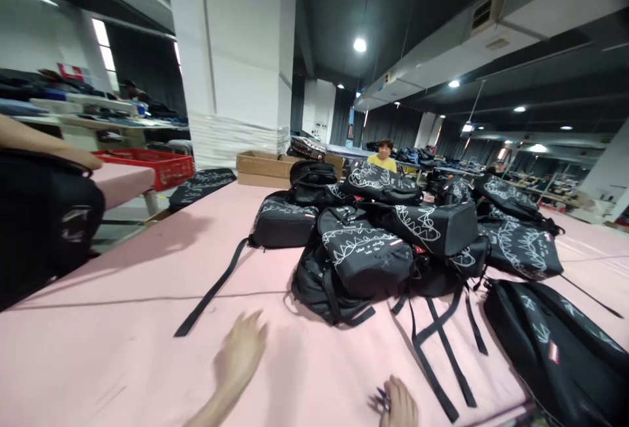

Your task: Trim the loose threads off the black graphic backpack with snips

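Observation:
My left hand (239,352) lies flat on the pink table (122,322), fingers stretched toward a heap of black backpacks (373,243) with white drawings. It holds nothing. My right hand (399,404) rests at the table's near edge, fingers curled round a small dark object I cannot make out. Long black straps (437,348) trail from the heap toward my right hand. Another black backpack (560,348) lies at the near right.
Another person's arm (44,145) rests on a black bag (39,217) at the left. A person in a yellow top (383,160) sits beyond the heap. A cardboard box (263,168), a red crate (157,165) and a white pillar (236,60) stand behind.

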Tool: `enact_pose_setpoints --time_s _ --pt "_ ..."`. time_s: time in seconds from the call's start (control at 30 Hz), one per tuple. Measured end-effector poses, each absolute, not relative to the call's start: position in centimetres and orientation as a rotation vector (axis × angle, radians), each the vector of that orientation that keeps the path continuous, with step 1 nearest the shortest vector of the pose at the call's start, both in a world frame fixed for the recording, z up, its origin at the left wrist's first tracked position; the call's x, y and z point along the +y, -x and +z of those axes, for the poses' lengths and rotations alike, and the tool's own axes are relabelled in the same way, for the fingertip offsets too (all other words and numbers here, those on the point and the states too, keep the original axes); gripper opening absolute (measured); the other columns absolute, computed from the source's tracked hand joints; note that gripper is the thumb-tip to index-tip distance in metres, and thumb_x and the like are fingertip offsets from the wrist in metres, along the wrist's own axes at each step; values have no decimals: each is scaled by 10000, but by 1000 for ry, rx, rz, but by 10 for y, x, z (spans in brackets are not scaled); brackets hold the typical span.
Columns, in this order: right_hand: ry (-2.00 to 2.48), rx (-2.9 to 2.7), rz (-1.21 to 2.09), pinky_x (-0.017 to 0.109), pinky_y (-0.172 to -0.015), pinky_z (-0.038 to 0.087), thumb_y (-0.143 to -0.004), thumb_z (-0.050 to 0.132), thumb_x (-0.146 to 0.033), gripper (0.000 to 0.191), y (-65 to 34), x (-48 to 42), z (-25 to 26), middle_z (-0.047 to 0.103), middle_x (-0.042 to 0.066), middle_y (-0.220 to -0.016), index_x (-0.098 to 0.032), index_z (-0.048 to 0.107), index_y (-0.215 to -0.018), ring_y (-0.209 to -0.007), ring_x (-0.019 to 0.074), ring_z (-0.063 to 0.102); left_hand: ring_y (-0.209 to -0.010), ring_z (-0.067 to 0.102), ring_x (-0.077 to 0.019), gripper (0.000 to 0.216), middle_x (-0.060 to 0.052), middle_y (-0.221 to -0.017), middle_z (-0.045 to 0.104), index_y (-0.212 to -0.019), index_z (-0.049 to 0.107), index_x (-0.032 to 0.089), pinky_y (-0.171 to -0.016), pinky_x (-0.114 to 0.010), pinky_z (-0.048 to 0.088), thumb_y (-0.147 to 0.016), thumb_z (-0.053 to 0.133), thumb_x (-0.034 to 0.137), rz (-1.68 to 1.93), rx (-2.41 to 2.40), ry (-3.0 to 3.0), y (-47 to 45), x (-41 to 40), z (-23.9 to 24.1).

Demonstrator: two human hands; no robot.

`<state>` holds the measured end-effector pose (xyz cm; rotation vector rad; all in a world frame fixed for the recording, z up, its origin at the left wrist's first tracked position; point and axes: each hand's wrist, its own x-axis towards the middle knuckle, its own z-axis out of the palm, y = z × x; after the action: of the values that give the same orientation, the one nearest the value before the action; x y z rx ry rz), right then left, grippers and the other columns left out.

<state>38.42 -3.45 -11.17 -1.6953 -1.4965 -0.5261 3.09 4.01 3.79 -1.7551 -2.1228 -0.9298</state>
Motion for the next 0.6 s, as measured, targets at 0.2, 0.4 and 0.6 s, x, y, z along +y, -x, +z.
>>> enact_pose_setpoints --time_s 0.2,0.4,0.6 --pt "1729 -1594 -455 369 -874 379 -725 412 -117 350 -392 -41 -114 640 76 -1071 -201 604 -1006 -982 242 567 -1353 109 -352 841 -205 -1449 238 -1375 254 63 -1044 -573 163 -752 566 535 -889 -1563 2360 -186 154 143" --pt "1717 -1601 -440 363 -883 375 -698 421 -84 372 -393 -42 -115 614 75 -1109 -202 593 -1006 -1006 233 546 -1208 433 -316 594 -219 -1271 498 -1232 468 63 -993 -435 333 -728 679 295 -678 -1556 2586 -240 169 149" --pt "1752 -1610 -334 352 -897 358 -676 398 -64 398 -388 -47 -101 613 56 -1088 -210 584 -996 -1007 219 537 -806 648 -208 213 -93 -848 694 -975 635 146 -744 -282 457 -816 586 279 -671 -1539 2518 -176 172 208"
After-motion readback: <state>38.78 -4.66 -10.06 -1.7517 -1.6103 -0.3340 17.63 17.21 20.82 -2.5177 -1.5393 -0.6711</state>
